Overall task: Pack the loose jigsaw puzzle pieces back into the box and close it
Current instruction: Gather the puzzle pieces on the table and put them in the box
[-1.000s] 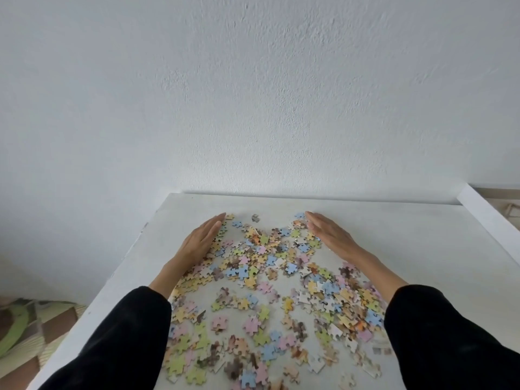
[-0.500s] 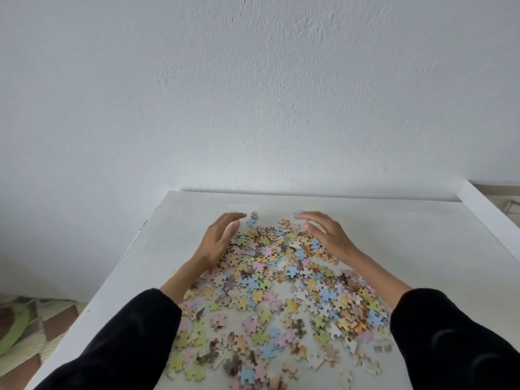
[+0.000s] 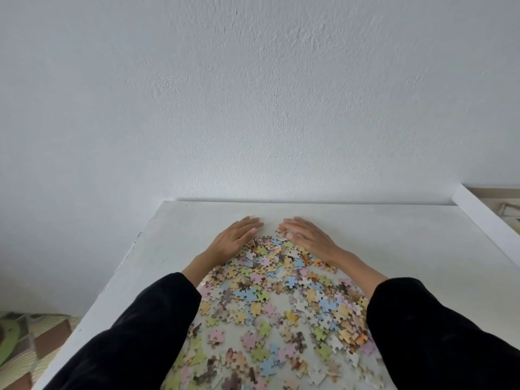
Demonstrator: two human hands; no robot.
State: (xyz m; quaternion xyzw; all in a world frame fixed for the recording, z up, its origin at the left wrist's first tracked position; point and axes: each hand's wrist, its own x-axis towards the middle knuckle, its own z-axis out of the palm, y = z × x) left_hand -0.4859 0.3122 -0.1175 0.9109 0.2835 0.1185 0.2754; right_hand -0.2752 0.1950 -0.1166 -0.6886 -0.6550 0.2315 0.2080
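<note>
Fingers (image 3: 250, 225) flat on table (image 3: 394, 237), puzzle pieces (image 3: 270, 299) just behind them.

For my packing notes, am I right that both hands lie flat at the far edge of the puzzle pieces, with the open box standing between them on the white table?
Not quite: the head view shows no box. Between the left hand and right hand there are only the white table and loose puzzle pieces. The rest holds: both hands lie flat at the spread's far edge.
</note>
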